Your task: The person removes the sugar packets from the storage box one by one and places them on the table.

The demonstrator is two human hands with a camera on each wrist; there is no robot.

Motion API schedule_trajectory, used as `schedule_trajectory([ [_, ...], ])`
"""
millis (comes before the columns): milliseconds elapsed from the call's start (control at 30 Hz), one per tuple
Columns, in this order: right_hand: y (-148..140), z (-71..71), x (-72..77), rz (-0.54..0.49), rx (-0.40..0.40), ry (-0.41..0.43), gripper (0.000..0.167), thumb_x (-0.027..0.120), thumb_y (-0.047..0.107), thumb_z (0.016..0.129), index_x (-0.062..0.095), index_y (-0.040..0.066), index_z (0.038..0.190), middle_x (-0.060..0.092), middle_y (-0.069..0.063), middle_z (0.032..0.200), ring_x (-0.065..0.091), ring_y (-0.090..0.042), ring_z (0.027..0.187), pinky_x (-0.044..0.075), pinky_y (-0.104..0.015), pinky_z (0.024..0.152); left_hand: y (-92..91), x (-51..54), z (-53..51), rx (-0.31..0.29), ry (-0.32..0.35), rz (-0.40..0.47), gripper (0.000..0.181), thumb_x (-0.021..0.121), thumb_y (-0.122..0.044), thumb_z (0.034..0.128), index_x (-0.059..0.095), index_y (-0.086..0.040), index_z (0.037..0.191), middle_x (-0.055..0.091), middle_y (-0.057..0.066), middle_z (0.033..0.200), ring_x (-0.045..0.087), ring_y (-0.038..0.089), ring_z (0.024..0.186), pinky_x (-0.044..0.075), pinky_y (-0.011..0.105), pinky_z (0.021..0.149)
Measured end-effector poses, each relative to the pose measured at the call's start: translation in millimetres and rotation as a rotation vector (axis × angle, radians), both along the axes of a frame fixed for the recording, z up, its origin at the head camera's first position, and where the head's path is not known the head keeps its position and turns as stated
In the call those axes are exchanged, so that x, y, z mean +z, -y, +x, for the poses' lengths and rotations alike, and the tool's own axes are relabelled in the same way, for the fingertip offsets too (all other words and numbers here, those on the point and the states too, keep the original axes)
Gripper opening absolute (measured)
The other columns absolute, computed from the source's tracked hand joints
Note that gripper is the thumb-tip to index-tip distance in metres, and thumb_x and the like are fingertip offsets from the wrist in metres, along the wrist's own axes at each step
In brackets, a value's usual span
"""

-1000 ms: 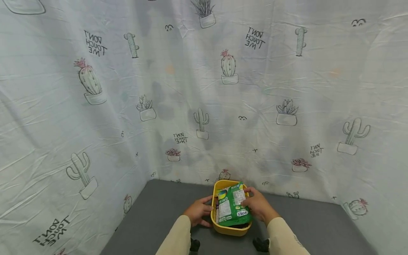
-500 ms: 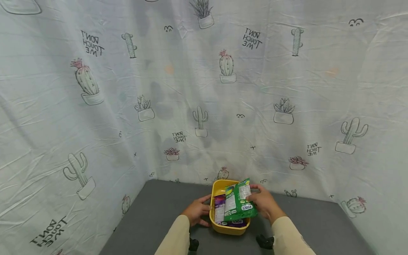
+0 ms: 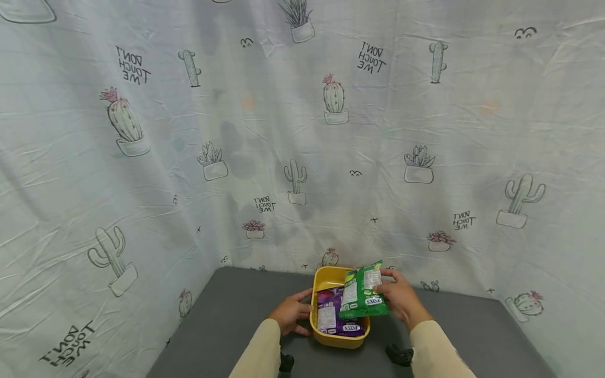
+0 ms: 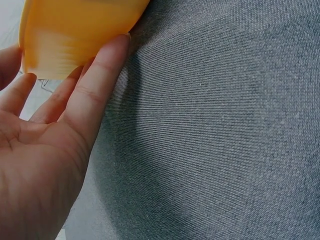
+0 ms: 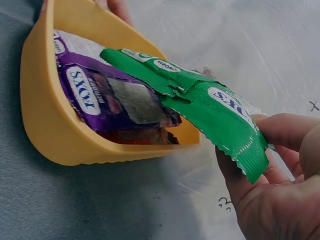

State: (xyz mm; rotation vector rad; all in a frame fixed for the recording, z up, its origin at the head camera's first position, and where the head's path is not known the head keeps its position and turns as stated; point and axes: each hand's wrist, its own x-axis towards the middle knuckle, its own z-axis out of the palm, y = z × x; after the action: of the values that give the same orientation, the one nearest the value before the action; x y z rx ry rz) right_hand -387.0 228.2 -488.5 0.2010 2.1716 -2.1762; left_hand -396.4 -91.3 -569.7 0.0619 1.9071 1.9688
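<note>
My right hand (image 3: 402, 298) pinches a green snack packet (image 3: 361, 294) by its right end. In the right wrist view, the green packet (image 5: 210, 100) tilts above the right side of a yellow plastic basket (image 5: 37, 105), its far end still over the inside. Purple packets (image 3: 327, 319) lie in the basket, and "FOX'S" reads on the front one (image 5: 92, 97). Beneath it, part of a reddish packet (image 5: 137, 136) shows. My left hand (image 3: 289, 314) rests against the basket's left side; in the left wrist view its fingers (image 4: 95, 90) stretch along the outer wall.
The basket stands on a dark grey cloth-covered table (image 3: 236, 299). A pale curtain (image 3: 302, 126) printed with cacti hangs behind and at both sides. Small black wrist-worn pieces show under the right sleeve (image 3: 432, 346) and beside the left sleeve (image 3: 260, 349).
My right hand has lifted the green packet up and to the right, partly out of the basket. The purple packets underneath have come into view. My left hand has stayed at the basket's side.
</note>
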Motion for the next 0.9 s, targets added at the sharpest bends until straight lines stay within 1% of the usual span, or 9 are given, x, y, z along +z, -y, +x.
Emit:
schedule_trajectory([
  [200,-11.2,-0.9,8.0,-0.027,-0.014,-0.026,0.066,0.066,-0.012,0.098,0.038,-0.003,0.157,0.063,-0.024,0.124,0.074,-0.027,0.089,0.064,-0.043,0.072,-0.6,3.1,2.2,0.007,0.001,0.016,0.072,0.068,-0.006,0.1031,0.041,-0.008,0.169,0.064,0.024,0.138,0.066,0.043,0.12,0.061,0.068,0.078],
  [300,-18.2,0.2,10.1,-0.038,-0.021,-0.024,0.066,0.065,-0.012,0.098,0.037,-0.004,0.157,0.063,-0.021,0.119,0.073,-0.024,0.087,0.064,-0.041,0.07,-1.5,4.8,4.0,0.016,0.013,0.011,0.071,0.068,-0.005,0.1027,0.042,-0.008,0.169,0.065,0.024,0.137,0.067,0.042,0.119,0.061,0.068,0.078],
  [433,-27.5,1.4,10.5,-0.049,-0.024,-0.021,0.067,0.066,-0.012,0.099,0.035,-0.003,0.158,0.061,-0.018,0.115,0.073,-0.023,0.086,0.064,-0.04,0.07,-2.6,4.9,4.4,0.02,0.013,0.008,0.071,0.068,-0.005,0.1022,0.042,-0.008,0.169,0.064,0.023,0.138,0.066,0.042,0.119,0.06,0.068,0.078],
  [633,-38.5,3.6,10.3,-0.064,-0.034,-0.023,0.07,0.066,-0.012,0.099,0.032,-0.003,0.159,0.063,-0.015,0.113,0.073,-0.022,0.085,0.063,-0.039,0.07,-3.1,2.4,3.1,0.013,-0.016,0.011,0.071,0.068,-0.008,0.104,0.041,-0.008,0.169,0.065,0.023,0.138,0.066,0.042,0.121,0.06,0.068,0.08],
  [900,-55.7,5.7,7.7,-0.085,-0.034,-0.02,0.072,0.065,-0.012,0.1,0.028,-0.003,0.161,0.064,-0.013,0.115,0.074,-0.02,0.087,0.064,-0.039,0.072,-4.4,0.0,3.7,0.015,-0.015,0.017,0.07,0.067,-0.007,0.1049,0.04,-0.008,0.17,0.065,0.023,0.138,0.067,0.04,0.119,0.06,0.066,0.082],
])
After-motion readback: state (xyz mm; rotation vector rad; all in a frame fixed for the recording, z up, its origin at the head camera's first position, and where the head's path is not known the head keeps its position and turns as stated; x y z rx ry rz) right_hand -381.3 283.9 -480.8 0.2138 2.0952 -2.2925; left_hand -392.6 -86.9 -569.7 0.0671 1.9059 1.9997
